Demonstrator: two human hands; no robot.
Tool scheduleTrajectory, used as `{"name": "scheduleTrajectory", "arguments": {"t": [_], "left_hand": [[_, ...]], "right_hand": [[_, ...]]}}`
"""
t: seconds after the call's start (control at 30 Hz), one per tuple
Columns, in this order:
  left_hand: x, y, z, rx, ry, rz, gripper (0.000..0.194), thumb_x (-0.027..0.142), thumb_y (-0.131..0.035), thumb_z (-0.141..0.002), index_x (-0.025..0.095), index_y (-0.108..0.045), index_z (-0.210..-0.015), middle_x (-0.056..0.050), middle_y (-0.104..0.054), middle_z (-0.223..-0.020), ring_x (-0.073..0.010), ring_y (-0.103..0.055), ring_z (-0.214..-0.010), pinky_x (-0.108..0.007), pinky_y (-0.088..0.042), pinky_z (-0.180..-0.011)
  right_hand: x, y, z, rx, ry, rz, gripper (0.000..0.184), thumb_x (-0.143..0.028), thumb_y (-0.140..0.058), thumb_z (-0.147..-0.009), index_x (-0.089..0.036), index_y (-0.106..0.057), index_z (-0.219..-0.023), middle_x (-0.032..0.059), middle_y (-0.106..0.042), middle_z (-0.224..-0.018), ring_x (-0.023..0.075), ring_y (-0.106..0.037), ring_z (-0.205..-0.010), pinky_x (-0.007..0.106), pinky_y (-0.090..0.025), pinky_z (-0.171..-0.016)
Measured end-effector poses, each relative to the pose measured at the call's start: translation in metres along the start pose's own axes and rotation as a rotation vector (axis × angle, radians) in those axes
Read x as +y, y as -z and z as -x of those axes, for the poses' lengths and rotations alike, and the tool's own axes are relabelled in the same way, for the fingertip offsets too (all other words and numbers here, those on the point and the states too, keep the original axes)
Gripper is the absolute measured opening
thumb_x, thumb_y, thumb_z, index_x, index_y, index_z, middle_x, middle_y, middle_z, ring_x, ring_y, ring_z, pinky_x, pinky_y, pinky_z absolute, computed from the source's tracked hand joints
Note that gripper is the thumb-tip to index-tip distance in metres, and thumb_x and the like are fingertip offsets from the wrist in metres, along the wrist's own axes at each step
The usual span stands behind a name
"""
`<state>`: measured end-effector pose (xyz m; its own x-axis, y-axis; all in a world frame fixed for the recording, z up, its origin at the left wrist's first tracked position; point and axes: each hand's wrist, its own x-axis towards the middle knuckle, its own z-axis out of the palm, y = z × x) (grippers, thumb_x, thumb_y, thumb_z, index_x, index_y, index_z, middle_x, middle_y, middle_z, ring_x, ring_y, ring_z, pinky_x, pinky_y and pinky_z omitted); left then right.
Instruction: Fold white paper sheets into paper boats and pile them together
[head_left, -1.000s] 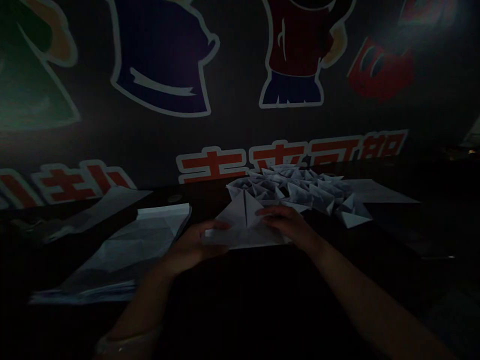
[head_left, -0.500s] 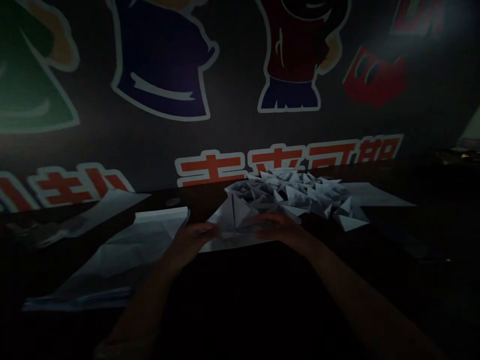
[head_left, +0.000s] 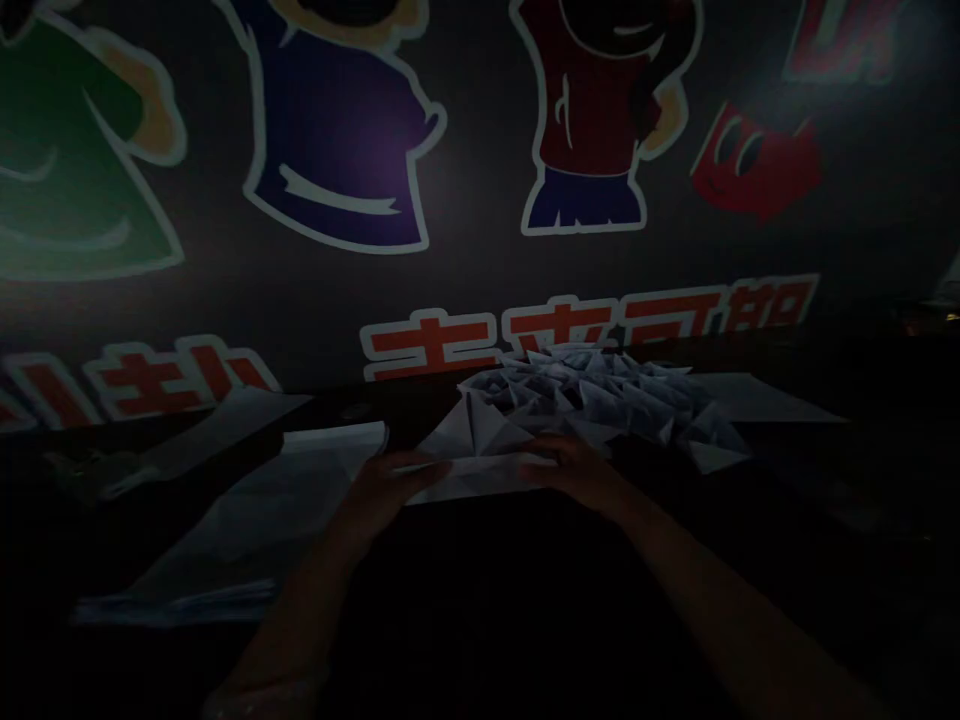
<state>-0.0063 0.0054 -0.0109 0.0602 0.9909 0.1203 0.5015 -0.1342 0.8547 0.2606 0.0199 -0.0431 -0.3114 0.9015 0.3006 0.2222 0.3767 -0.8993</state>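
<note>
A partly folded sheet of white paper (head_left: 480,478) lies on the dark table between my hands, with a pointed top and a straight strip along its near side. My left hand (head_left: 397,485) grips its left end, thumb along the strip. At the right end my right hand (head_left: 574,470) holds the same strip between thumb and fingers. Just behind the sheet spreads a heap of folded white paper pieces (head_left: 592,385), their pointed corners sticking up. The light is dim, so the fingertips beneath the paper are hard to see.
A stack of white paper sheets (head_left: 247,520) lies to the left of my left arm. Farther left is another sheet (head_left: 217,430), near a crumpled pale item (head_left: 94,475). Flat paper (head_left: 765,398) sits right of the heap. A wall (head_left: 480,270) with printed cartoon figures rises behind.
The near strip of the sheet now shows as a straighter folded band, with both thumbs on it. The whole view has shifted slightly, and the picture is darker.
</note>
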Motion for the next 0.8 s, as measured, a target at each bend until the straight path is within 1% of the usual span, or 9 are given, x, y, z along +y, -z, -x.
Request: {"name": "scheduleTrajectory", "arguments": {"t": [0.07,0.13,0.2,0.3,0.43,0.57,0.67,0.73,0.8], "left_hand": [[0.000,0.001,0.000,0.013,0.011,0.008,0.038,0.055,-0.070,-0.067,0.021,-0.075,-0.082,-0.003,-0.075,-0.087,-0.0283,-0.066,-0.091,-0.035,-0.046,-0.083],[-0.001,0.001,-0.001,0.018,-0.002,0.013,0.036,0.054,-0.071,-0.067,0.021,-0.075,-0.080,-0.003,-0.075,-0.086,-0.0278,-0.066,-0.090,-0.035,-0.046,-0.083],[-0.002,0.001,-0.001,0.017,-0.017,0.024,0.034,0.053,-0.072,-0.066,0.021,-0.075,-0.078,-0.003,-0.075,-0.086,-0.0278,-0.066,-0.091,-0.035,-0.045,-0.084],[-0.003,0.000,-0.002,0.024,-0.020,0.036,0.032,0.051,-0.072,-0.066,0.021,-0.075,-0.078,-0.003,-0.075,-0.086,-0.0281,-0.065,-0.092,-0.036,-0.045,-0.086],[-0.002,-0.001,-0.002,0.046,-0.013,0.029,0.031,0.050,-0.072,-0.066,0.022,-0.075,-0.079,-0.003,-0.075,-0.087,-0.0277,-0.065,-0.093,-0.037,-0.044,-0.087],[-0.002,-0.003,-0.003,0.038,-0.042,0.010,0.032,0.051,-0.069,-0.070,0.022,-0.075,-0.081,-0.003,-0.075,-0.090,-0.0276,-0.065,-0.094,-0.037,-0.044,-0.088],[-0.006,-0.004,-0.005,0.056,-0.055,0.027,0.030,0.047,-0.070,-0.069,0.022,-0.074,-0.086,-0.003,-0.075,-0.094,-0.0270,-0.065,-0.094,-0.037,-0.045,-0.088],[-0.011,-0.005,-0.008,0.065,-0.075,0.047,0.030,0.045,-0.069,-0.071,0.023,-0.072,-0.089,-0.003,-0.074,-0.097,-0.0264,-0.066,-0.093,-0.037,-0.046,-0.087],[-0.016,-0.005,-0.011,0.095,-0.117,0.058,0.026,0.044,-0.067,-0.072,0.023,-0.071,-0.088,-0.003,-0.073,-0.099,-0.0261,-0.065,-0.096,-0.038,-0.046,-0.089]], "right_hand": [[0.000,0.002,0.001,-0.010,-0.004,-0.022,0.037,-0.048,-0.073,-0.070,-0.028,-0.074,-0.101,0.0008,-0.073,-0.101,0.0264,-0.064,-0.098,0.038,-0.048,-0.085],[0.001,0.003,0.001,0.044,-0.047,-0.025,0.034,-0.051,-0.069,-0.073,-0.027,-0.075,-0.097,0.0019,-0.073,-0.095,0.0266,-0.064,-0.094,0.039,-0.048,-0.083],[0.003,0.004,0.002,0.089,-0.095,-0.052,0.035,-0.055,-0.067,-0.075,-0.024,-0.076,-0.088,0.0037,-0.073,-0.089,0.0270,-0.065,-0.089,0.040,-0.048,-0.081],[0.004,0.004,0.003,0.085,-0.126,-0.121,0.034,-0.055,-0.069,-0.072,-0.024,-0.076,-0.082,0.0048,-0.073,-0.090,0.0283,-0.065,-0.092,0.042,-0.048,-0.082],[0.000,0.003,0.004,0.089,-0.134,-0.171,0.031,-0.052,-0.072,-0.071,-0.025,-0.076,-0.085,0.0051,-0.073,-0.091,0.0289,-0.065,-0.094,0.041,-0.048,-0.083],[-0.002,0.002,0.002,0.207,-0.136,-0.107,0.034,-0.052,-0.072,-0.069,-0.021,-0.076,-0.082,0.0052,-0.074,-0.084,0.0288,-0.065,-0.090,0.039,-0.047,-0.079],[0.003,0.003,-0.002,0.257,-0.142,-0.040,0.034,-0.050,-0.074,-0.067,-0.021,-0.077,-0.082,0.0041,-0.073,-0.078,0.0266,-0.065,-0.082,0.037,-0.047,-0.074],[0.007,0.004,-0.004,0.283,-0.125,-0.006,0.031,-0.047,-0.076,-0.064,-0.021,-0.077,-0.082,0.0035,-0.074,-0.079,0.0249,-0.065,-0.080,0.036,-0.046,-0.074],[0.011,0.004,-0.007,0.313,-0.109,0.021,0.028,-0.042,-0.078,-0.062,-0.022,-0.077,-0.081,0.0029,-0.074,-0.081,0.0236,-0.065,-0.080,0.035,-0.046,-0.076]]}}
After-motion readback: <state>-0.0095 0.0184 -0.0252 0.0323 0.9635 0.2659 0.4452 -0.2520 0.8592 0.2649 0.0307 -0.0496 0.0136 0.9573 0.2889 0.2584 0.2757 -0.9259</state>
